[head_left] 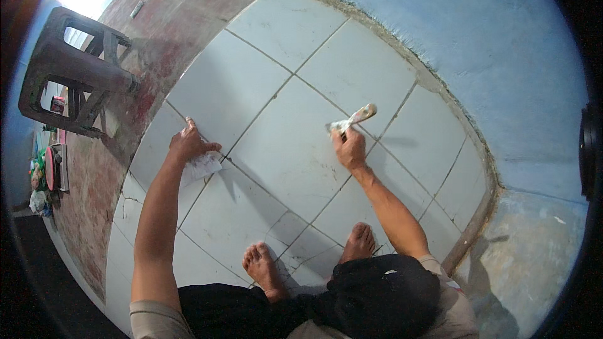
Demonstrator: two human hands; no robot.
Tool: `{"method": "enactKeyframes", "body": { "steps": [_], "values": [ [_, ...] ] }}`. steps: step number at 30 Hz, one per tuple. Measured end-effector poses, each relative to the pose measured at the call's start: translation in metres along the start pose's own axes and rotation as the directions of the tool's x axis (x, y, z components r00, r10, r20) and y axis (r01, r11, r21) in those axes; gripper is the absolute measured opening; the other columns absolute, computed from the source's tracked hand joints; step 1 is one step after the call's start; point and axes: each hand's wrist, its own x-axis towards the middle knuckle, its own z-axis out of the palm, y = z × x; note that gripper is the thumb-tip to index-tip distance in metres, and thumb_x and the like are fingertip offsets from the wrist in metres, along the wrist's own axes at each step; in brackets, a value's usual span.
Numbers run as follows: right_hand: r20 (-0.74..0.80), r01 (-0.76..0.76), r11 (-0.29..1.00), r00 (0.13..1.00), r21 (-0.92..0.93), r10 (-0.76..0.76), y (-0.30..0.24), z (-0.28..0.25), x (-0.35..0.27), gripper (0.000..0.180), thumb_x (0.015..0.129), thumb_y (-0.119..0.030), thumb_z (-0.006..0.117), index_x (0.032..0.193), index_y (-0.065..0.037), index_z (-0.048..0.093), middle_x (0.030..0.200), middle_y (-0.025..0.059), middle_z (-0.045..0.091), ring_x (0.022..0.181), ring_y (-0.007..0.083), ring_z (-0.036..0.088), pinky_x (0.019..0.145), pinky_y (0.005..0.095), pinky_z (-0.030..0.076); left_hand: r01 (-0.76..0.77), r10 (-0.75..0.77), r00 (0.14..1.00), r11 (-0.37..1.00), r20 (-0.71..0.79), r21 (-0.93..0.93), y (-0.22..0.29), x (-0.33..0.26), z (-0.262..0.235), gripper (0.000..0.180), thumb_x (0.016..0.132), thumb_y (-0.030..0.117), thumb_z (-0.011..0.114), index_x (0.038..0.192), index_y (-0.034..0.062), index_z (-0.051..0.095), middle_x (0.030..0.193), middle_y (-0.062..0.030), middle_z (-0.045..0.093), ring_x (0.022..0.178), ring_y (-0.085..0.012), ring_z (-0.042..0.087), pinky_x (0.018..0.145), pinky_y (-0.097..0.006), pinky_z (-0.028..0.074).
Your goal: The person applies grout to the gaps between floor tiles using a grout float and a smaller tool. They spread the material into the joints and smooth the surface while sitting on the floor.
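My left hand (186, 145) is low over the tiled floor, its index finger and thumb stretched apart. Its index fingertip is smeared white. A whitish, flat, thin piece (204, 167) sticks out from under that hand, seemingly held by the other fingers, which are hidden. My right hand (351, 149) grips a putty knife (362, 113) with a white-smeared handle. The handle points up to the right, and the small grey working end points left, above a large white tile (294, 144). Dark grout lines run between the tiles.
A dark plastic stool (75, 75) stands at the far left on reddish worn floor (169, 19). Assorted items, including a pink round thing (50, 168), lie beyond it. A blue wall (496, 44) with a rough lower edge bounds the tiles on the right. My bare feet (264, 269) rest on the tiles.
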Motion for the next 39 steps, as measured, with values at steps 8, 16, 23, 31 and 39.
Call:
{"method": "enactKeyframes", "body": {
  "steps": [8, 16, 23, 31, 39],
  "values": [
    [0.112, 0.092, 0.996, 0.989, 0.013, -0.093, -0.011, 0.001, -0.022, 0.023, 0.095, -0.02, 0.064, 0.082, -0.001, 0.061, 0.064, 0.0171, 0.062, 0.057, 0.036, 0.063, 0.053, 0.0474, 0.048, 0.012, -0.012, 1.0, 0.999, 0.025, -0.032, 0.007, -0.008, -0.009, 0.147, 0.063, 0.074, 0.082, 0.15, -0.0212, 0.012, 0.132, -0.03, 0.061, 0.121, -0.035, 0.064, 0.1, -0.042, 0.053],
    [0.254, 0.233, 0.968, 0.935, 0.089, -0.248, -0.03, 0.012, -0.049, 0.028, 0.095, -0.021, 0.064, 0.076, 0.0, 0.061, 0.062, 0.0178, 0.06, 0.057, 0.0344, 0.064, 0.051, 0.0454, 0.047, 0.045, -0.045, 0.999, 0.999, 0.009, 0.011, 0.007, -0.003, -0.005, 0.148, 0.061, 0.073, 0.083, 0.149, -0.0228, 0.014, 0.128, -0.0301, 0.063, 0.118, -0.0349, 0.066, 0.097, -0.042, 0.055],
    [0.123, 0.079, 0.996, 0.989, 0.052, -0.085, -0.02, 0.013, 0.012, 0.029, 0.094, -0.023, 0.065, 0.078, 0.001, 0.061, 0.063, 0.0191, 0.059, 0.055, 0.032, 0.062, 0.052, 0.045, 0.047, 0.015, -0.015, 1.0, 1.0, 0.014, 0.0, 0.01, -0.004, -0.012, 0.146, 0.061, 0.072, 0.084, 0.149, -0.0219, 0.016, 0.126, -0.029, 0.065, 0.116, -0.0337, 0.067, 0.095, -0.042, 0.056],
    [0.264, 0.205, 0.977, 0.941, 0.061, -0.213, -0.035, 0.025, -0.003, 0.024, 0.093, -0.02, 0.066, 0.082, 0.001, 0.064, 0.067, 0.0185, 0.062, 0.061, 0.0317, 0.065, 0.056, 0.0443, 0.05, 0.008, -0.008, 1.0, 1.0, -0.015, -0.016, 0.01, -0.007, -0.011, 0.144, 0.062, 0.07, 0.084, 0.149, -0.0219, 0.016, 0.125, -0.0284, 0.065, 0.115, -0.0342, 0.067, 0.095, -0.042, 0.056],
    [0.261, 0.18, 0.978, 0.944, 0.11, -0.203, -0.035, 0.059, -0.007, 0.028, 0.094, -0.024, 0.063, 0.078, -0.001, 0.058, 0.073, 0.0214, 0.063, 0.066, 0.0407, 0.065, 0.058, 0.0496, 0.05, 0.026, -0.025, 0.999, 0.999, 0.032, -0.02, 0.018, 0.002, -0.015, 0.144, 0.061, 0.071, 0.085, 0.148, -0.0222, 0.018, 0.129, -0.0295, 0.063, 0.118, -0.0352, 0.066, 0.098, -0.042, 0.054]
  ]
}}
